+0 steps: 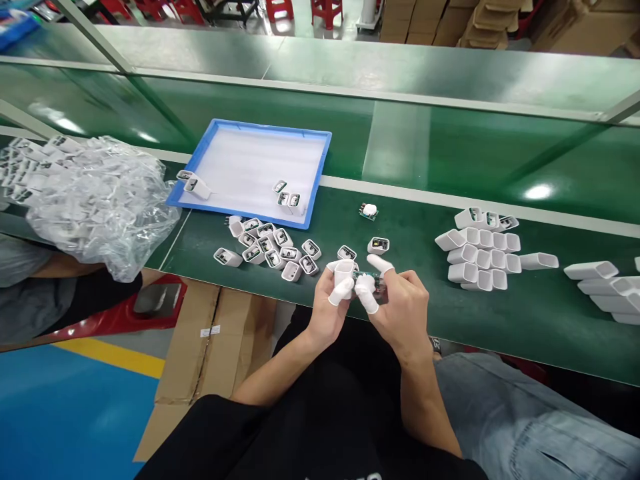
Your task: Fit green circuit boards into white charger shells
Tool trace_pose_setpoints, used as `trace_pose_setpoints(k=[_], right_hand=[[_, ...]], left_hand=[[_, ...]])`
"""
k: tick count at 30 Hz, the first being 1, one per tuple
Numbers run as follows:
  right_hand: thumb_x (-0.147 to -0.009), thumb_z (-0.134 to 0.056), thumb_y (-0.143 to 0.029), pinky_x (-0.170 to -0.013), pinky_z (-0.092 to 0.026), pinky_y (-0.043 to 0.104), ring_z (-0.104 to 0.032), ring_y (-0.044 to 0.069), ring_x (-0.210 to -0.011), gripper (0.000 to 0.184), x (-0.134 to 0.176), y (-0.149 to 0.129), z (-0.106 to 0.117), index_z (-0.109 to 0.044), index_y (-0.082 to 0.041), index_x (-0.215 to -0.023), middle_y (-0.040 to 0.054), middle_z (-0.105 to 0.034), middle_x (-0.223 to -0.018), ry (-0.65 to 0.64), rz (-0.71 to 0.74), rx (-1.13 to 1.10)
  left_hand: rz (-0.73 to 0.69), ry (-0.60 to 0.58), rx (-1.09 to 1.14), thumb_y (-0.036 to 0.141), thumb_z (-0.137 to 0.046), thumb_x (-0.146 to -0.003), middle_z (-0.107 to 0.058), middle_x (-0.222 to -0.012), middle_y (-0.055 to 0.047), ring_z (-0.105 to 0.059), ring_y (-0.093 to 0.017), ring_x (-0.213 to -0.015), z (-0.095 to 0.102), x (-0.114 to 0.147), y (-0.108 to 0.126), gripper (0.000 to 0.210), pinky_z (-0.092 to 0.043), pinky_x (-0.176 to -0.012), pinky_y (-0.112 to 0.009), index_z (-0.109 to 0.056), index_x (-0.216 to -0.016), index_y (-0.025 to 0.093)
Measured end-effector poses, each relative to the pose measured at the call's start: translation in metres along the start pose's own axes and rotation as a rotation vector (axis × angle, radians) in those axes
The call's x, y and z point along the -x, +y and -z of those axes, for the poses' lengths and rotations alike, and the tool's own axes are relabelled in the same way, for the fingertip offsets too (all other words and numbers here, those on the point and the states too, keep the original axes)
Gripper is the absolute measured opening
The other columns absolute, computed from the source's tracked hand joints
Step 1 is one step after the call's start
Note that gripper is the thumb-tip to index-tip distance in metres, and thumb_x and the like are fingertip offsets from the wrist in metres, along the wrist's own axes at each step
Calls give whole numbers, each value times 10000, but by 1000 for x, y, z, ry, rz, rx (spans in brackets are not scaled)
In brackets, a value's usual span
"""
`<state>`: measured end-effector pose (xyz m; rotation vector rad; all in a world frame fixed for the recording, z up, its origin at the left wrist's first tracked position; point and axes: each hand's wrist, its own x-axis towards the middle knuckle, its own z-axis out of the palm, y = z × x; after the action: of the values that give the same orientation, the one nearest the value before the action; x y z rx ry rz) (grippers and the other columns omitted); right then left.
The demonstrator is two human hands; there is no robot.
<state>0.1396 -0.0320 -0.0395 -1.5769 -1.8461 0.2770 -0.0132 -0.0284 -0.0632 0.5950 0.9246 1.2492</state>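
Left grip [325, 312] closed around a white casing [343, 269], thumb across its near side. Right grip [403, 303] pinches a small circuit board [358, 274] just beside the casing, the index finger raised off it. Both pieces sit low in front of the body, near the bench edge. White finger cots [342, 292] on thumbs and fingertips.

On handling, my judgement: keep the left hold steady without squeezing the thin walls. Hold the board by its edges, off its parts, and square it to the casing mouth before any push. Press evenly; a tilted board could snag or bend a lead. Working further in over the bench would be safer for a dropped piece.

Surface: green bench [500, 321], glossy under lamps. A loose board [369, 211] lies ahead of the hands; a filled casing [379, 245] stands nearer. A cluster of filled casings [273, 248] sits to the left, just beside a blue-rimmed tray [323, 172] holding a few more. Far left, a clear plastic bag [107, 200] heaped with pieces. To the right, stacked casings [483, 259], several lying on their sides.

Room: red stools [327, 10] and cartons [420, 20] beyond the bench; blue floor [75, 413] at left; a neighbour's denim leg [525, 407] at right.
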Motion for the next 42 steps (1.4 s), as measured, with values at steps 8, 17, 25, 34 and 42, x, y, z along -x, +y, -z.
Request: trace_pose_setpoints(k=[8, 17, 25, 34, 42], right_hand=[[-1082, -788, -417, -865, -610, 471, -736, 301, -970, 424, 11, 7, 20, -696, -307, -1481, 93, -792, -1193, -165, 130, 9], [-1009, -844, -265, -899, -720, 461, -842, 291, -996, 517, 26, 11, 17, -684, -302, -1500, 71, -856, -1181, -43, 98, -195], [-906, -901, -282, -896, -730, 543, -803, 340, -1134, 488, 24, 24, 11, -804, -305, -1384, 111, -797, -1272, 239, -13, -827], [-908, -899, -270, -904, -706, 599, -813, 359, -1085, 543, 22, 5, 11, -783, -344, -1433, 97, -858, -1200, 112, 105, -923], [-928, -916, -245, -941, -705, 585, -819, 358, -1150, 592, 24, 5, 7, -750, -359, -1484, 92, -857, -1270, 64, 147, -913]], left_hand=[[-86, -140, -130, 491, -944, -904, -802, -1162, -64, -767, -227, -1024, 26, -1, 4, 486, -643, -922, -348, -758, -1273, 236], [-126, -311, -183, 485, -870, -993, -838, -1220, -124, -838, -286, -1029, 28, 9, 17, 513, -701, -973, -466, -652, -1388, 241], [-412, -435, -569, 304, -998, -890, -641, -1307, -72, -738, -250, -1204, 50, -2, 20, 689, -686, -1039, -400, -715, -1516, 357], [-594, -511, -587, 235, -1002, -881, -707, -1292, -101, -756, -273, -1167, 51, -6, 19, 713, -697, -990, -431, -703, -1524, 309], [-639, -506, -601, 308, -990, -904, -700, -1260, -98, -753, -270, -1146, 49, -7, 21, 707, -691, -969, -425, -705, -1550, 313]])
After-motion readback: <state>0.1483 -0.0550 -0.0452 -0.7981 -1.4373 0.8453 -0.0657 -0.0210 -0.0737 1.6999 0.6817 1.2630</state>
